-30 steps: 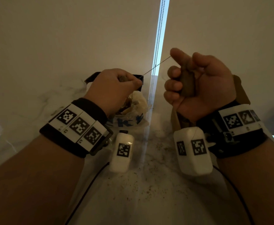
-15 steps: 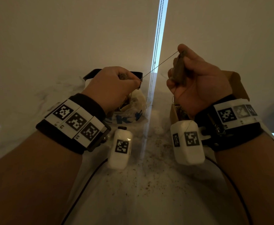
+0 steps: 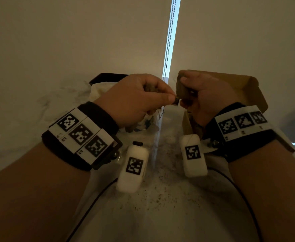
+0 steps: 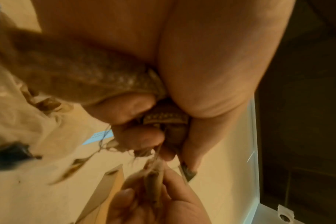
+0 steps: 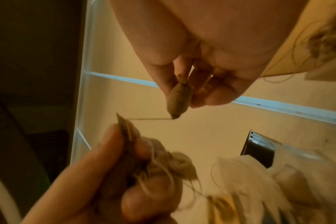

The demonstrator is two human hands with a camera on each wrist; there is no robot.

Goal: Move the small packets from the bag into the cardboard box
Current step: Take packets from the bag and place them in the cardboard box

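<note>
Presently, item by item.

Left hand [image 3: 134, 100]: raised above the bag, fingers curled round a clump of brown packets [image 4: 98, 80] with loose threads; thumb and forefinger pinch a small dark tag [image 3: 176, 102] at the hand's 3 o'clock edge. The left wrist view shows the clump pressed into the palm, its threads trailing toward the other hand.

Right hand [image 3: 204, 95]: raised at 3 o'clock of the left hand, nearly touching it, fingers closed on one brown packet [image 3: 180, 88]. In the right wrist view this packet [image 5: 177, 100] hangs pinched between fingertips, and a taut thread [image 5: 150, 119] runs from its lower tip to the tag held by the left hand.

Bag [image 3: 97, 91]: pale crumpled plastic with blue print, lying on the table under and behind the left hand, at 11 o'clock of centre. Its contents are hidden in the head view.

Box [image 3: 244, 88]: brown cardboard, open, on the table at 2 o'clock of centre, under and behind the right hand. In the right wrist view, more packets [image 5: 328, 37] with tangled thread lie inside it.

Table [image 3: 160, 198]: white marbled top, scattered with dark crumbs between the wrists.

Dark tray [image 3: 106, 77]: just behind the bag, at 12 o'clock of it.

Blind [image 3: 73, 41]: pale, filling the background, with a bright slit and a bead chain [image 3: 168, 41] at 12 o'clock.
</note>
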